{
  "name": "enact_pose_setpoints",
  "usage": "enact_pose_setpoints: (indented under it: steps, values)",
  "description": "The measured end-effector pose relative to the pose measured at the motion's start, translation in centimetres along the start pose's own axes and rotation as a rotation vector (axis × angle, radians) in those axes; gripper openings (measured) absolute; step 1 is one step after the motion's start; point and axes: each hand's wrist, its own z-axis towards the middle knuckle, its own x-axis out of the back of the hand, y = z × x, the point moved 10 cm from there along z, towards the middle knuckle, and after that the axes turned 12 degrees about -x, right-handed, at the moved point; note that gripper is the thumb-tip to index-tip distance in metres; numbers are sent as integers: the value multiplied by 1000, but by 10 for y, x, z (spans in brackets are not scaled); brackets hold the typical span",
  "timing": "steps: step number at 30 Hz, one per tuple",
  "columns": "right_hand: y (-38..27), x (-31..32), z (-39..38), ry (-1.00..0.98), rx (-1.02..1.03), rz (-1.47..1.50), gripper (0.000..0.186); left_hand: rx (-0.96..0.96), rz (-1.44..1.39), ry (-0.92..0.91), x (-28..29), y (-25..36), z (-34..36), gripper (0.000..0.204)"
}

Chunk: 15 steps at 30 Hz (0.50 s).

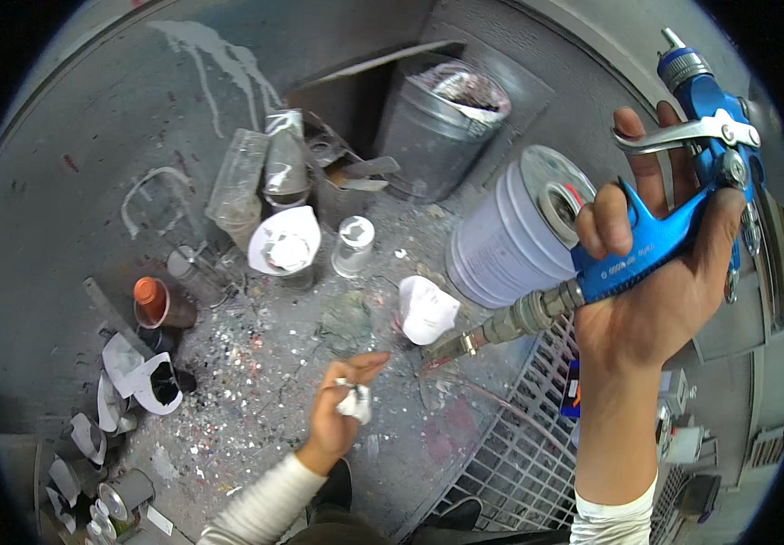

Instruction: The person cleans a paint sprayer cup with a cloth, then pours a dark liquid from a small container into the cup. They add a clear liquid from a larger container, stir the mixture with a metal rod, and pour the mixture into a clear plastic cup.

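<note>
My right hand [646, 304] is raised at the right and wraps round the handle of a blue spray gun [651, 247]. The gun's silver trigger [683, 136] stands beside my fingertips, and its spray end points up. From the handle's base, a metal hose coupling [537, 311] runs down to the left. Low in the middle, my left hand [327, 420] holds a crumpled white wipe [356, 403] against its palm, with some fingers stretched forward. A white paper strainer [426, 309] sits beyond that hand, between it and the coupling.
A tall white pail [506, 241] and a grey bin [433, 136] stand at the back right. Further left are another paper strainer [269, 259] on a cup and a clear cup [353, 247]. Used strainers and a cup with an orange object [148, 295] line the left wall. Metal grating [501, 463] lies lower right.
</note>
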Motion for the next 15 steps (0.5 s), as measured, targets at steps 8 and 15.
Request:
enact_pose_setpoints:
  steps: [8, 15]
  values:
    - [91, -122, -7, -515, -220, 56, 78, 359, -723, 57, -8, -142, -74, 41]
    - [263, -163, -81, -391, -434, -251, 48, 758, -504, 622, 97, -151, -171, 49]
